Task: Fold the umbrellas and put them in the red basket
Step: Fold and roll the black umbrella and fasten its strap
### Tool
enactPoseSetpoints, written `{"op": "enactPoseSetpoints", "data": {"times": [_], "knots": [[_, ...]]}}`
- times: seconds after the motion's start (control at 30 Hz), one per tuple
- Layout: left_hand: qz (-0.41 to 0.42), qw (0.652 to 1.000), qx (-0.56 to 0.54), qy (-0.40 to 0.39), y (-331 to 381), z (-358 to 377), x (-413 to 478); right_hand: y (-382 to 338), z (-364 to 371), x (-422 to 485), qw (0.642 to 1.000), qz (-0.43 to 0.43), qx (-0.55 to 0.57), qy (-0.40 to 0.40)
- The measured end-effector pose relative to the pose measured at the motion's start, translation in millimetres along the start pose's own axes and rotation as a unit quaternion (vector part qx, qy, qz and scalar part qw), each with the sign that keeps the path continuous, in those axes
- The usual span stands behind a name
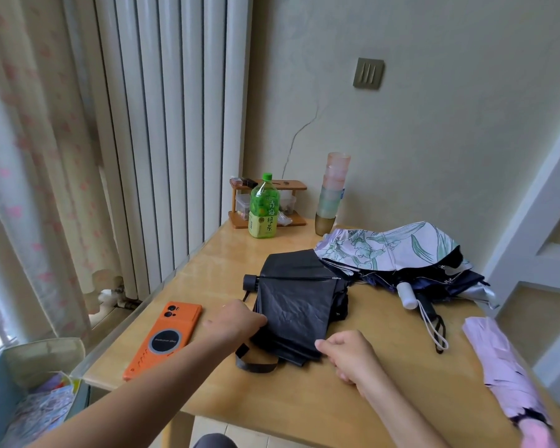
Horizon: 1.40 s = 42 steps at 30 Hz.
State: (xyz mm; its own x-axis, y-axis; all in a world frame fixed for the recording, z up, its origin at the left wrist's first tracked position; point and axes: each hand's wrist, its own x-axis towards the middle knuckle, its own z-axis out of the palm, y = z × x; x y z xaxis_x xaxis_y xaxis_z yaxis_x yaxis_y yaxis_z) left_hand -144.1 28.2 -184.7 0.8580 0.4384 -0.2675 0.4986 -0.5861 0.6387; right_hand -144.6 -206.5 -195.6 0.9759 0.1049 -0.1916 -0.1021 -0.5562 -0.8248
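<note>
Black umbrella [296,305] lies collapsed in the middle of the tabletop [288,405], its canopy loose and creased. The left hand [236,321] grips the canopy's edge at 8 o'clock, fingertips hidden by the cloth. The right hand [349,354] pinches the edge at 5 o'clock. A floral umbrella [388,245] touches it at 2 o'clock. A pink umbrella [505,373] lies at 4, a phone [165,337] at 8, a bottle [263,208] at 11.

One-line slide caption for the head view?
On the table, the left hand and right hand hold the half-folded black umbrella; the floral umbrella and lilac umbrella lie to its right.
</note>
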Motion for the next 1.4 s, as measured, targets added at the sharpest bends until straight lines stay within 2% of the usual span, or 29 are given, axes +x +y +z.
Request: {"op": "enactPoseSetpoints", "data": {"times": [0.1, 0.17, 0.23, 0.33, 0.4, 0.5, 0.6, 0.67, 0.73, 0.8, 0.83, 0.9, 1.0, 1.2, 1.27, 1.33, 1.4], "knots": [[0.086, 0.989, 0.085, 0.086, 10.2, 3.0, -5.7, -3.5, 5.7, 0.8, 1.0, 0.0, -0.026, 0.012], [0.219, 0.959, 0.105, 0.144, 19.6, 6.8, -7.6, -4.9, 7.6, 2.3, 0.999, 0.003, -0.044, 0.018], [0.341, 0.923, 0.132, 0.123, 29.4, 12.0, -5.1, -6.1, 8.1, 3.5, 0.998, 0.005, -0.057, 0.019], [0.406, 0.887, 0.215, 0.039, 33.9, 24.7, 8.7, -8.4, 8.5, 5.2, 0.998, 0.007, -0.064, 0.016], [0.41, 0.872, 0.268, 0.009, 28.8, 34.1, 17.9, -8.6, 8.5, 5.7, 0.997, 0.008, -0.071, 0.013], [0.407, 0.858, 0.314, 0.022, 12.7, 49.0, 26.7, -8.8, 5.5, 7.3, 0.994, 0.003, -0.11, 0.008], [0.424, 0.85, 0.309, 0.046, -0.4, 59.3, 30.0, -15.0, 4.3, 9.3, 0.979, -0.025, -0.189, 0.068], [0.425, 0.851, 0.305, 0.043, -1.7, 60.3, 30.0, -17.8, 7.3, 15.8, 0.967, -0.106, -0.18, 0.147], [0.423, 0.851, 0.31, 0.039, -0.7, 60.1, 29.3, -18.2, 11.6, 26.8, 0.94, -0.223, -0.162, 0.202], [0.424, 0.848, 0.316, 0.036, -1.5, 59.3, 29.8, -21.7, 15.4, 39.2, 0.917, -0.305, -0.164, 0.196], [0.426, 0.845, 0.322, 0.032, -2.2, 58.9, 30.1, -24.2, 17.6, 45.8, 0.917, -0.321, -0.161, 0.176], [0.426, 0.843, 0.328, 0.023, -3.4, 58.2, 30.8, -27.5, 22.2, 57.5, 0.93, -0.303, -0.156, 0.135], [0.418, 0.85, 0.32, 0.017, -3.2, 58.9, 32.1, -25.3, 23.7, 78.7, 0.957, -0.199, -0.187, 0.098], [0.412, 0.857, 0.311, 0.004, -3.3, 60.8, 33.5, -47.6, 17.5, 102.4, 0.953, -0.091, -0.285, 0.041], [0.411, 0.858, 0.31, 0.002, -2.4, 61.2, 32.9, -57.7, 11.3, 113.1, 0.965, -0.088, -0.234, 0.084], [0.408, 0.859, 0.309, 0.0, -1.9, 61.4, 31.9, -65.7, 0.5, 124.0, 0.972, -0.115, -0.131, 0.159], [0.407, 0.859, 0.31, -0.003, -1.4, 60.8, 31.4, -72.0, -11.5, 134.5, 0.975, -0.112, -0.024, 0.188]]}}
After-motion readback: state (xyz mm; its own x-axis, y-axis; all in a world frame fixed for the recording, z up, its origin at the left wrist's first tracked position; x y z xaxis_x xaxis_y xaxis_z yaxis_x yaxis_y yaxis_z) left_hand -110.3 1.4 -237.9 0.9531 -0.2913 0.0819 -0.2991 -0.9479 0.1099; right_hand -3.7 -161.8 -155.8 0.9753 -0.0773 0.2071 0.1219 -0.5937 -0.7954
